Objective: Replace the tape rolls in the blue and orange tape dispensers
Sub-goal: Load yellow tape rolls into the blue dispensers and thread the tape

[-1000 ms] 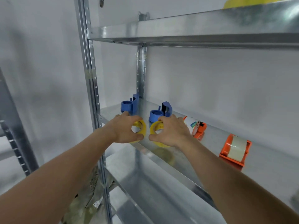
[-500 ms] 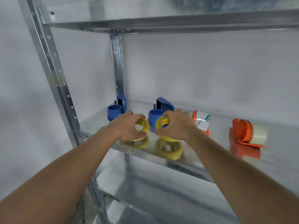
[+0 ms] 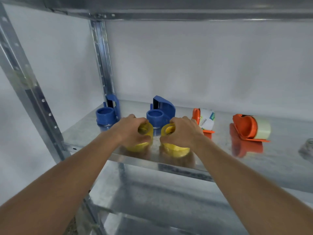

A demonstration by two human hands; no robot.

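Note:
Two blue tape dispensers stand on the metal shelf (image 3: pixel 94 133): one at the left (image 3: pixel 106 114), one in the middle (image 3: pixel 160 112), both with bare blue hubs. My left hand (image 3: pixel 130 129) grips a yellow tape roll (image 3: pixel 144 131) in front of them. My right hand (image 3: pixel 183 131) grips a second yellow tape roll (image 3: pixel 169 131) beside it. Both rolls are just above the shelf, which mirrors them. To the right lie two orange dispensers: one (image 3: pixel 196 116) holds a white labelled roll (image 3: pixel 207 121), the other (image 3: pixel 243 128) a clear roll (image 3: pixel 262 129).
A steel upright (image 3: pixel 101 65) stands behind the left blue dispenser and another upright (image 3: pixel 30 92) at the front left. An upper shelf (image 3: pixel 169 12) runs overhead and a lower shelf (image 3: pixel 160 200) lies below. A blurred greyish object (image 3: pixel 307 146) sits at the far right.
The view has swung to face the shelf more squarely and from lower. Both hands still hold the yellow rolls in about the same place before the blue dispensers.

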